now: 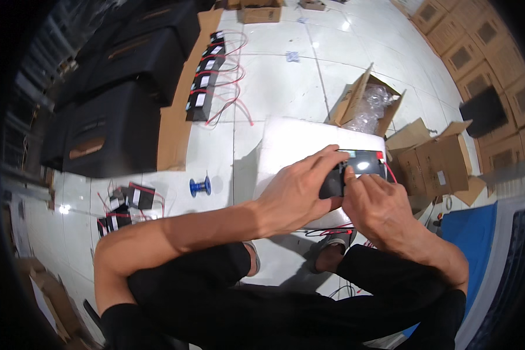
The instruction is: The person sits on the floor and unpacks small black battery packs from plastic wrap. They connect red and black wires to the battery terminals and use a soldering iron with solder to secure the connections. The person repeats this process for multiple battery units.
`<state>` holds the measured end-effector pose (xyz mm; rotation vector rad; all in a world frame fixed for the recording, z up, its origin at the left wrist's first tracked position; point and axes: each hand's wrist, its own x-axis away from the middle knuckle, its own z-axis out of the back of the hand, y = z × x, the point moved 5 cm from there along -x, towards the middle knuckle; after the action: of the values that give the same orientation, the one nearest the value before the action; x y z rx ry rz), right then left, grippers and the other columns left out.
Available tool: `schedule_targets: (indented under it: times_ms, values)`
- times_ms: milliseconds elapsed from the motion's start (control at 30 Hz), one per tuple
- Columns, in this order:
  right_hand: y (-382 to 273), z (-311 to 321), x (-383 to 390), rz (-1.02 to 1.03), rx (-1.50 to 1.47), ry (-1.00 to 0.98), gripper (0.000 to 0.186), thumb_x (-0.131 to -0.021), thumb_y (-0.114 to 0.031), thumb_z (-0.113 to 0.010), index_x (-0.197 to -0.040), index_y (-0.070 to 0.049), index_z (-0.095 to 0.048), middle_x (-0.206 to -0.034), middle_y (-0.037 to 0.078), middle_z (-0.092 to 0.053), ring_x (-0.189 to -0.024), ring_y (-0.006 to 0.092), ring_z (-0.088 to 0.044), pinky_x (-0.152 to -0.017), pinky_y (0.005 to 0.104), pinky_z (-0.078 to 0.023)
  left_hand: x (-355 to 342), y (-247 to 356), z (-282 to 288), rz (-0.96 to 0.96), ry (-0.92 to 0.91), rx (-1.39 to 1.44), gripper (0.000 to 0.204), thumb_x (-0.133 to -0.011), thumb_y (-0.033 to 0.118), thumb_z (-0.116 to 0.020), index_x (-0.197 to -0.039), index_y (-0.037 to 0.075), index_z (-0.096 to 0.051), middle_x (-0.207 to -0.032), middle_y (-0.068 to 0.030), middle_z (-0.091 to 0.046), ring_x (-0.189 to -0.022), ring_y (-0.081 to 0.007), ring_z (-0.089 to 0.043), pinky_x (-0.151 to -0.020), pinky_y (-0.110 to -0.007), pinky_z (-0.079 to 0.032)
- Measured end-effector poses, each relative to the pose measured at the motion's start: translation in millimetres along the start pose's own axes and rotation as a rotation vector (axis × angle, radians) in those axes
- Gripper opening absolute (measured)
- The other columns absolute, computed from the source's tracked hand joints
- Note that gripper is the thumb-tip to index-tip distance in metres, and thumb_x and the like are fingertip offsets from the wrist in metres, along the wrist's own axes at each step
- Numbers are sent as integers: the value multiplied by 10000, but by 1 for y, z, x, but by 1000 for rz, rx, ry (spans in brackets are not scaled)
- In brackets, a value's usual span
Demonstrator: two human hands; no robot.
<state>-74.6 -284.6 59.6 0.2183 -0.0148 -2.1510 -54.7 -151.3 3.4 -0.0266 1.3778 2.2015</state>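
A black box-shaped battery (364,165) with a red piece at its far right corner and a red wire rests on a white foam block (291,140). My left hand (294,192) grips the battery's left side, fingers over the far edge and thumb at the near side. Curled closed against the battery's near face is my right hand (382,207), its fingertips meeting close to the left fingers. Whatever those right fingertips pinch is hidden. Red and black wires (332,231) trail below the foam block's near edge.
Black batteries (201,81) with red and black leads stand in a row at far left, beside large black cases (111,131). A blue spool (200,186) and more batteries (141,196) lie on the floor. Open cartons (431,166) and bubble wrap (370,108) sit right.
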Motion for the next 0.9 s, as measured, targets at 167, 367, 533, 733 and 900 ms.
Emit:
schedule_targets:
  times_ms: [167, 367, 533, 733, 900]
  values:
    - [-7, 1, 12, -71, 76, 88, 408, -844, -126, -662, -1099, 188, -611, -709, 124, -588, -622, 203, -599, -469, 305, -505, -4, 8, 4, -37, -65, -190, 742, -802, 186, -785, -1423, 44, -405, -1431, -257, -476, -1274, -444, -508, -1055, -454, -448]
    - [-4, 10, 25, -141, 26, 186, 429, -856, -219, -721, -1060, 151, -646, -658, 105, -587, -553, 180, -578, -416, 295, -456, -3, 5, 2, -39, -62, -82, 814, -765, 121, -802, -1454, 52, -373, -1433, -257, -466, -1302, -440, -477, -1083, -458, -414]
    - [5, 26, 34, -147, 10, 264, 423, -828, -228, -756, -1037, 125, -657, -646, 82, -568, -528, 171, -561, -412, 286, -440, -5, 5, 5, 45, -108, -56, 887, -753, 170, -840, -1478, 57, -342, -1415, -242, -483, -1297, -411, -494, -1092, -445, -415]
    - [51, 37, 45, -410, -79, 403, 247, -777, -27, -777, -1000, 23, -683, -725, 93, -607, -570, 207, -589, -494, 325, -461, -10, 6, 15, 145, -212, -45, 1072, -674, 334, -923, -1520, 102, -306, -1417, -203, -493, -1318, -350, -499, -1098, -448, -427]
    - [62, 42, 50, -523, -143, 429, 153, -818, -23, -748, -956, 23, -701, -661, 88, -583, -545, 191, -580, -496, 320, -450, -11, -1, 45, 194, -437, -145, 1121, -648, 467, -906, -1531, 99, -321, -1486, -215, -436, -1343, -362, -469, -1100, -466, -424]
